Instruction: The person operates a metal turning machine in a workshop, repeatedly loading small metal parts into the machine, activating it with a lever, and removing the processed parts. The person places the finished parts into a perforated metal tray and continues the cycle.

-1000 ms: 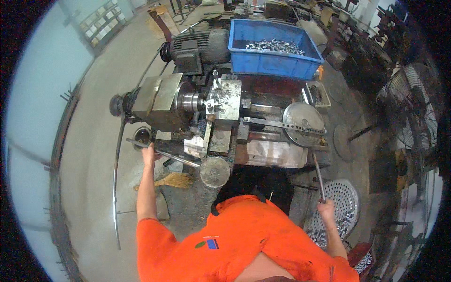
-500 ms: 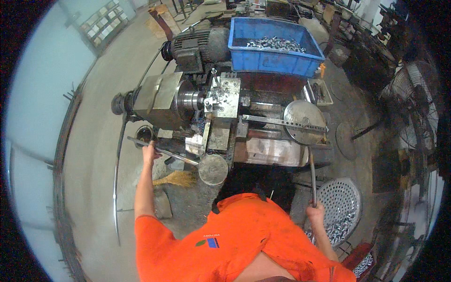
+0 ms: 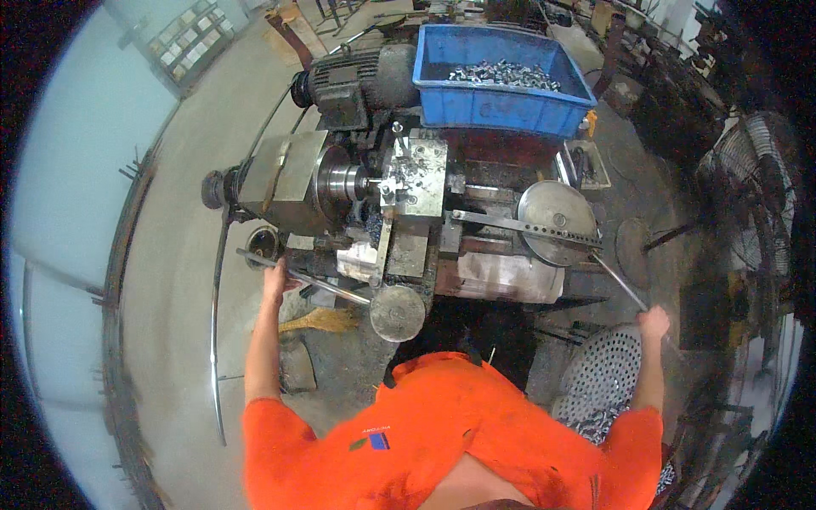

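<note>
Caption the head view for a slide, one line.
At a lathe, left hand grips a long lever, right hand holds a thin rod; blue bin of metal parts behind.

Head view, single fisheye, worn on the person's head. Faces steeply downward and forward over the orange-clad shoulders [image 3: 450, 425] at the lower edge. Centre of field: grey lathe [image 3: 382, 204], near, seen from above. Upper field: blue bin [image 3: 501, 93], farther off. Left field: concrete floor [image 3: 170, 221]; right field: perforated tray [image 3: 603, 374] and standing fan [image 3: 756, 204] toward the rim. Straight edges bend near the dark circular border. No second view to overlap.
</note>
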Action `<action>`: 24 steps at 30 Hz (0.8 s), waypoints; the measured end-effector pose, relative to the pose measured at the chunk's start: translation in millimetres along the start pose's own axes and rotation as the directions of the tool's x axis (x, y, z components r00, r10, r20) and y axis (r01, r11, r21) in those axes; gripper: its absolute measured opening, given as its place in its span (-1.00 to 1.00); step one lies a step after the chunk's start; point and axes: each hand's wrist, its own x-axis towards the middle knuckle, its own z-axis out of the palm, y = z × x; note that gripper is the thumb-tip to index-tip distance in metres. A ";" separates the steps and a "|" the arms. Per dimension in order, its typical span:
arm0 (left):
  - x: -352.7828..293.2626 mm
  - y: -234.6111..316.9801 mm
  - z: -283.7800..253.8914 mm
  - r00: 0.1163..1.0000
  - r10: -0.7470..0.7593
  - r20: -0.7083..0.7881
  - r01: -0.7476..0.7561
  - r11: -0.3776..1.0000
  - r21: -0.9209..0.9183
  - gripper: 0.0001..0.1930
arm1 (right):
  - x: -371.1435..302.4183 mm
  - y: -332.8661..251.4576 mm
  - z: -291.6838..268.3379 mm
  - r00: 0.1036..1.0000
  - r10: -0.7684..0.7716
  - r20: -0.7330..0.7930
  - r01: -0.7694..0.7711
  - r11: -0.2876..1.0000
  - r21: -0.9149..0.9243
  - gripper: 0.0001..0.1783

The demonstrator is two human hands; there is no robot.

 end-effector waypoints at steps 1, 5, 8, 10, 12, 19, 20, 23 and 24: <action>0.7 1.8 -3.1 0.999 -0.035 0.025 0.035 0.999 -0.002 -0.57 | 6.2 -6.7 1.7 0.994 0.019 -0.105 -0.016 0.999 0.028 -0.55; 3.4 -22.8 -28.3 0.997 -0.070 -0.018 0.063 0.968 -0.241 -0.51 | -17.8 -50.5 4.7 0.885 -0.037 -0.465 0.095 0.990 0.102 -0.38; 17.9 -74.6 -50.7 0.999 -0.043 0.022 0.039 0.987 0.155 -0.45 | -69.8 -92.3 -14.1 0.828 -0.071 -0.556 0.236 0.944 0.231 -0.33; 28.1 -98.5 -42.6 0.996 -0.036 0.078 -0.033 0.682 0.731 -0.43 | -93.2 -91.5 -6.6 0.848 -0.077 -0.524 0.276 0.909 0.312 -0.34; 20.2 -99.6 -24.3 0.960 0.069 0.271 -0.272 0.455 0.848 -0.45 | -109.8 -88.9 13.4 0.889 -0.108 -0.445 0.283 0.894 0.348 -0.38; 10.8 -182.3 43.6 0.937 0.225 -0.268 0.112 0.534 0.838 -0.58 | -128.8 -115.6 19.9 0.942 -0.170 -0.288 0.313 0.754 0.578 -0.66; 8.2 -188.3 53.9 0.934 0.312 -0.177 -0.051 0.606 0.794 -0.57 | -129.8 -122.2 13.5 0.914 -0.196 -0.356 0.369 0.768 0.524 -0.67; 32.2 -213.9 17.2 0.997 0.068 0.025 -0.060 0.582 0.811 -0.58 | -124.3 -136.4 -10.0 0.915 -0.239 -0.326 0.399 0.666 0.630 -0.67; 28.1 -193.0 18.0 0.987 0.085 0.135 -0.157 0.382 0.911 -0.57 | -120.1 -138.8 -23.0 0.917 -0.242 -0.316 0.393 0.675 0.625 -0.67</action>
